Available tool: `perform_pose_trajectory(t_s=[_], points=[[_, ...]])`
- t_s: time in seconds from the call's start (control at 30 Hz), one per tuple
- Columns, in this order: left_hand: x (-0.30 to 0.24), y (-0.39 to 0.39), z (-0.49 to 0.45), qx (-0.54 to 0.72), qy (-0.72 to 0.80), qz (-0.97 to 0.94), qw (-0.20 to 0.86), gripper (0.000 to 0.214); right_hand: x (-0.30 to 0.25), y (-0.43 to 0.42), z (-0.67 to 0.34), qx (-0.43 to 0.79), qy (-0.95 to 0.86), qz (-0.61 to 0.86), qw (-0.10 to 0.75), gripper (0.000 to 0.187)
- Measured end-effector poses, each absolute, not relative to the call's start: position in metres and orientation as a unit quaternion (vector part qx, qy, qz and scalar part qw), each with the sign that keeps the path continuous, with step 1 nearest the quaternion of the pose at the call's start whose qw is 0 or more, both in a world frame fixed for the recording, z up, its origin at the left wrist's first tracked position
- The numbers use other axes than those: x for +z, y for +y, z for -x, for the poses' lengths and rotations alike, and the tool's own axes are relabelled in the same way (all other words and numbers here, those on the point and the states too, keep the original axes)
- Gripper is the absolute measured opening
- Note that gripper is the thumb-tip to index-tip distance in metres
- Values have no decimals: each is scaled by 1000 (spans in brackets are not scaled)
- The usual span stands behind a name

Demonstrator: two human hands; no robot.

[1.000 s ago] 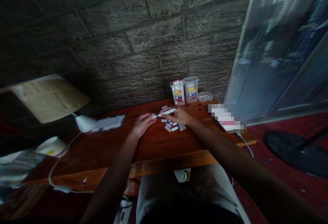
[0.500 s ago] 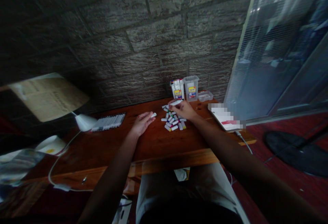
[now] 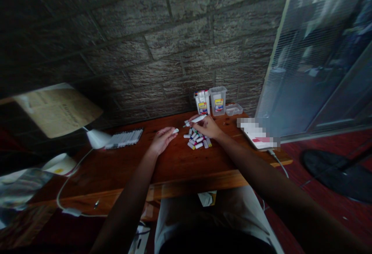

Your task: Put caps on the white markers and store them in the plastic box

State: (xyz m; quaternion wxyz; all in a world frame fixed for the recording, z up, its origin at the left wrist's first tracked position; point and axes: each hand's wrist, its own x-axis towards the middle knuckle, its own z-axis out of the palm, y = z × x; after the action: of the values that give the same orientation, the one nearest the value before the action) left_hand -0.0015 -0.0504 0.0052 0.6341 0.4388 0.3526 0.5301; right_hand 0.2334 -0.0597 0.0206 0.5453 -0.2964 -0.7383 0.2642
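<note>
Between the fingertips of my left hand (image 3: 163, 139) is a small white marker cap (image 3: 176, 131), held over the wooden desk. My right hand (image 3: 208, 126) is closed around a white marker (image 3: 198, 118), which points left toward the cap with its tip bare. Cap and marker are a short gap apart. Below and beside my right hand lies a loose pile of marker caps (image 3: 199, 144), white with coloured ends in yellow, green and purple. Part of the pile is hidden under the hand.
At the back stand a clear box of markers (image 3: 202, 102), another clear box (image 3: 217, 101) and a shallow clear lid (image 3: 234, 109). A row of markers (image 3: 124, 138) lies left, near a lamp (image 3: 61, 110) and a white bowl (image 3: 59, 164). A white device (image 3: 255, 133) sits right.
My right hand has turned the marker, so its bare tip now shows at the left, nearer the cap. My left hand keeps the cap in nearly the same place. The view has shifted slightly.
</note>
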Motion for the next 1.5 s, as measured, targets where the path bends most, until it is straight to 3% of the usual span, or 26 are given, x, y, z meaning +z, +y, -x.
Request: perform_pose_trajectory(t_s=[0.27, 0.47, 0.73, 1.03, 1.5], points=[[1, -48, 1, 528, 357, -449, 626, 25, 13, -61, -224, 279, -760, 297, 507, 30], [0, -48, 2, 514, 363, -469, 620, 22, 13, -62, -223, 222, -794, 290, 486, 28], [1, -49, 1, 511, 359, -472, 623, 32, 22, -68, -226, 145, -823, 309, 453, 25], [3, -50, 1, 524, 353, -457, 626, 29, 21, -56, -249, 130, -746, 382, 530, 25], [3, -50, 1, 511, 345, -484, 621, 31, 22, -58, -242, 165, -721, 405, 537, 19]])
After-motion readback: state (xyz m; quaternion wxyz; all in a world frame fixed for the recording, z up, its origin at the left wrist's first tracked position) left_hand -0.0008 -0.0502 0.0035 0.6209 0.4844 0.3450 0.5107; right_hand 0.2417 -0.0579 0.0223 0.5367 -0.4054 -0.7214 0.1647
